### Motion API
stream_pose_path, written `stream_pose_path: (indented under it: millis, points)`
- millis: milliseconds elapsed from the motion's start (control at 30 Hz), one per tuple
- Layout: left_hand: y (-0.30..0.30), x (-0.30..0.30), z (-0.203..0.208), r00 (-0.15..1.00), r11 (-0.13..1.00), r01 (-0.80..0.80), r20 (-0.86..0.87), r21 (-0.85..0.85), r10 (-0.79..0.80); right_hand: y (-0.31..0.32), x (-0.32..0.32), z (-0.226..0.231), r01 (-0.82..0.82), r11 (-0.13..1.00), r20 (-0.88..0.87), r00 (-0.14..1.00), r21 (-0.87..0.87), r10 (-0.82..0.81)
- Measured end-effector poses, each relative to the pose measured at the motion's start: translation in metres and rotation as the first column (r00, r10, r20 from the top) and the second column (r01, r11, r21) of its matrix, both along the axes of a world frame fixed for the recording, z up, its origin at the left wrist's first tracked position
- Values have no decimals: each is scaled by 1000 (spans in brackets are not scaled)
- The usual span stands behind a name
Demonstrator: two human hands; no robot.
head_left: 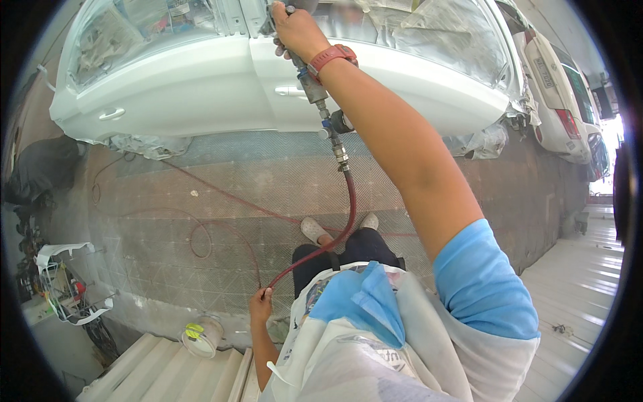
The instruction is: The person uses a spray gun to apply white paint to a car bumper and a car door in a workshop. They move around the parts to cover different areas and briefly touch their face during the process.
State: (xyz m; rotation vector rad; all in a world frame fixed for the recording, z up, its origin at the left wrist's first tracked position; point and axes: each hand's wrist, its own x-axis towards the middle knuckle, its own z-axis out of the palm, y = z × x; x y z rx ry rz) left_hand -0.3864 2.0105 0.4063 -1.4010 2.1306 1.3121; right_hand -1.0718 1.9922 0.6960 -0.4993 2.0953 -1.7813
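My right hand [299,33], stretched out to the top of the view, is closed around a spray gun [269,27]. Fingers and the view's edge hide most of the gun. Below its grip hang metal fittings with a small valve [328,125], joined to a dark red air hose [352,201]. The hose curves down past my knees to my left hand [260,308], whose fingers are closed on it at the lower left of my body. Facing me is a white car side [194,90], with paper and plastic film [435,33] masking its windows. The gun is near the pillar between the doors.
Loops of red hose [201,244] lie across the patterned floor [154,268]. A white bucket [202,337] stands at the lower left, near a rack with white parts [67,281]. Another white car [552,87] is at the right. Ribbed metal panels [583,281] border the lower right.
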Motion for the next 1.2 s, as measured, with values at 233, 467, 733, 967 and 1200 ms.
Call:
stream_pose_path:
  millis: [233, 467, 733, 967, 1200]
  points:
    - [-17, 27, -28, 990, 980, -138, -40, -142, 134, 49, 59, -29, 43, 998, -58, 997, -55, -46]
    - [-73, 43, -57, 966, 934, 45, 255, -355, 50, 214, 170, -139, 452, 890, -496, 787, 57, -367]
    - [-126, -37, -32, 888, 773, 438, 353, -459, -294, 436, 375, -194, 864, 464, 20, 470, 195, -883]
    - [-57, -151, -5, 692, 606, 722, 355, -334, -629, 518, 550, -187, 995, 95, 161, 87, 40, -983]
    - [153, -160, 78, 271, 293, 953, -205, -80, -940, 479, 656, -169, 992, -19, 59, -27, 129, -998]
